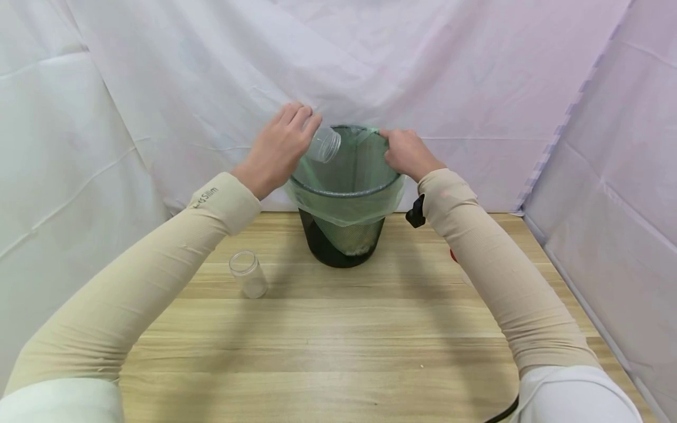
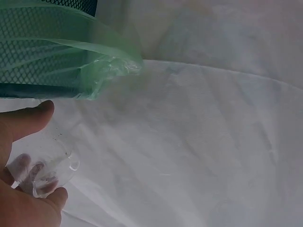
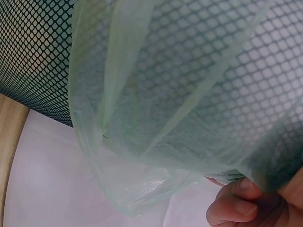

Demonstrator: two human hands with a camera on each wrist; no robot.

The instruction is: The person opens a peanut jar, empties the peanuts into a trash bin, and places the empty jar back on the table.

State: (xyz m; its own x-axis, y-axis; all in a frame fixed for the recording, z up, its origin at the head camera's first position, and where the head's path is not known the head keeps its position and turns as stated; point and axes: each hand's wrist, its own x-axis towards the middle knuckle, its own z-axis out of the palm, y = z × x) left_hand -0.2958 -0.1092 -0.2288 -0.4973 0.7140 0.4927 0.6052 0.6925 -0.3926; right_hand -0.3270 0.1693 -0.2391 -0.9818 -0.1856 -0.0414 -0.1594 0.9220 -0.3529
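Observation:
My left hand (image 1: pixel 282 144) grips a clear jar (image 1: pixel 324 145) by its closed end, tipped on its side with its mouth toward the trash can's opening. In the left wrist view, the thumb and fingers wrap around the see-through jar (image 2: pixel 57 163), which has a few dark specks on it. The black mesh trash can (image 1: pixel 330 254) stands upright, lined with a green trash bag (image 1: pixel 346 205) folded over the rim. At the rim's right side, my right hand (image 1: pixel 409 154) holds the edge with the bag; its curled fingers (image 3: pixel 232 208) show below the green film.
A second clear jar (image 1: pixel 250 276) stands uncapped on the wooden table (image 1: pixel 328 341) at the left. A small red thing (image 1: pixel 453 255) is mostly hidden by the right sleeve. White cloth (image 1: pixel 328 64) hangs close behind the can and along both sides.

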